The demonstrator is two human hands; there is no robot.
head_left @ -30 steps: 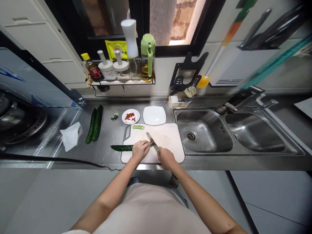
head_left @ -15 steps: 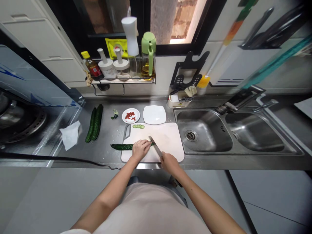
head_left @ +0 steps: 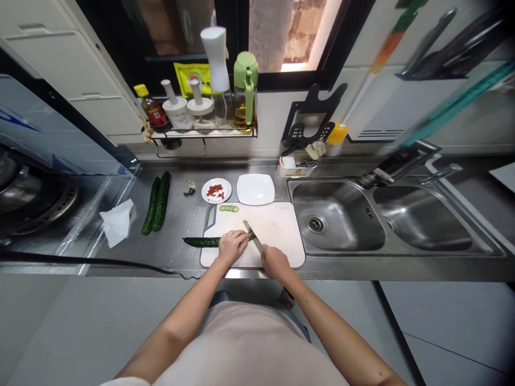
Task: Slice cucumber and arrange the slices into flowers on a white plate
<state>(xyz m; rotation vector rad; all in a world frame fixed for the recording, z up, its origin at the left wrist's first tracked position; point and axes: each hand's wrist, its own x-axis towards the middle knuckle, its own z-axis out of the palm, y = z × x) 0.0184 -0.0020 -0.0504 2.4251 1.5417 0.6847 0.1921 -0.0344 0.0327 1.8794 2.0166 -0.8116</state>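
Observation:
A dark green cucumber (head_left: 201,242) lies across the white cutting board (head_left: 277,225), its left end reaching past the board's edge. My left hand (head_left: 233,245) is closed over the cucumber near its right end. In my right hand (head_left: 276,260) is a kitchen knife (head_left: 253,236), gripped by its handle, which the fingers hide. Its blade slants up and left over the cucumber's right end, close beside my left fingertips. Several cucumber slices (head_left: 229,208) lie in an overlapping row at the board's upper left.
Behind the board are a plate (head_left: 205,197) with chopped red pieces and a white square plate (head_left: 255,189). Two whole cucumbers (head_left: 156,202), green scraps (head_left: 190,188) and a white tissue (head_left: 117,221) lie to the left. A double sink (head_left: 338,214) is on the right.
My right hand has shifted slightly up and left with the knife, so the blade tip sits a little farther up-left. My left hand stays in place on the cucumber.

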